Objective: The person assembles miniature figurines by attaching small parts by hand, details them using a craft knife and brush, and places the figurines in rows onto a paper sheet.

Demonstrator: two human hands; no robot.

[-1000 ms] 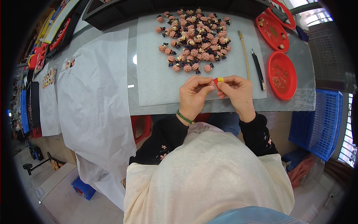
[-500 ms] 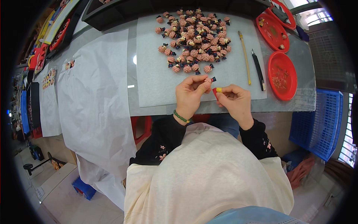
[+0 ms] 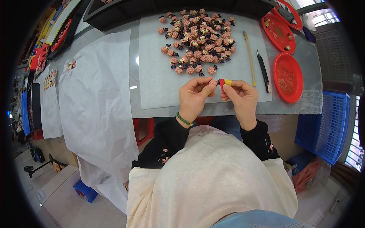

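Note:
My left hand [image 3: 193, 98] is closed, pinching a small figurine [image 3: 213, 82] with a pink knobbly head and a dark lower part between thumb and fingertips. Close beside it, my right hand [image 3: 243, 99] holds a small red strip [image 3: 222, 86] between thumb and index finger. The strip meets the dark end of the figurine. A yellow bit [image 3: 228, 81] shows at the right index fingertip; whether it covers the finger or belongs to the strip, I cannot tell. Beyond my hands, a pile of similar figurines [image 3: 201, 41] lies on a white foam sheet [image 3: 159, 91].
Right of the pile lie a thin yellow stick [image 3: 249, 59] and a black craft knife [image 3: 262, 71]. A red plate [image 3: 298, 78] holds small scraps; another red plate [image 3: 268, 32] is behind it. A dark tray [image 3: 152, 15] borders the back. White sheeting [image 3: 95, 83] drapes off the left.
My right hand has brought the red strip up and against the dark end of the figurine; before, it was slightly apart and lower. The left hand has barely moved.

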